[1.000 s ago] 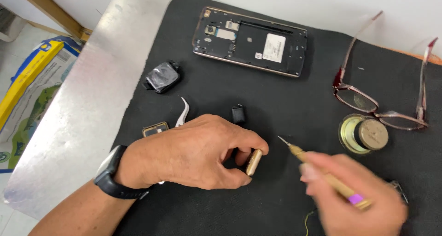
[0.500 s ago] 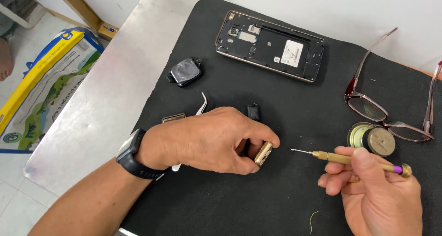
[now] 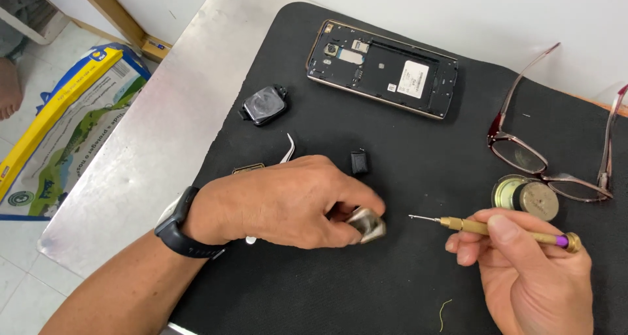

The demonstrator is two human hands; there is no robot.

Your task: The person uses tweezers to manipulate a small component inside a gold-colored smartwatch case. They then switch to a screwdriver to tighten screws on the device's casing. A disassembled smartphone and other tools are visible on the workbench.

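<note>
My left hand (image 3: 288,201) pinches a small metal part (image 3: 367,225) against the black mat (image 3: 418,145); my right hand (image 3: 530,276) grips the brass screwdriver (image 3: 497,229). I'd steady the part before bringing the tip in.

bare forearms, black wristband (image 3: 175,234) on left wrist

white rectangular label (image 3: 415,79) inside opened phone (image 3: 382,68), blue-yellow bag (image 3: 62,122) on floor

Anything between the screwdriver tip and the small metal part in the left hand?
Nothing visible. Bare black mat lies between the screwdriver tip and the metal part pinched by the left hand; the right hand holds the screwdriver.
</note>
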